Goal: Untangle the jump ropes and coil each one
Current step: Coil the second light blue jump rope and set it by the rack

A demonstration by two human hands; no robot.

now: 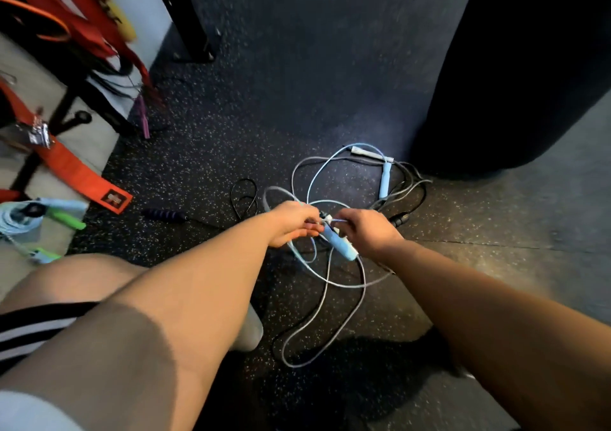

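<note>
Leftward, orange strap (77, 172), label (115, 198) blurred, ropes (340, 245) tangled

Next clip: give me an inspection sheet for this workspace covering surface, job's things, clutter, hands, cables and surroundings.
surface: dark speckled rubber floor.
job's things: pale blue rope tangled with grey rope and black rope; none coiled. Green-handled rope lies apart at left.
clutter: red strap.
grippers: left hand and right hand pinch the pale blue rope at its near handle.
cables: nothing seen.
surroundings: dark punching bag, black rack post.
</note>
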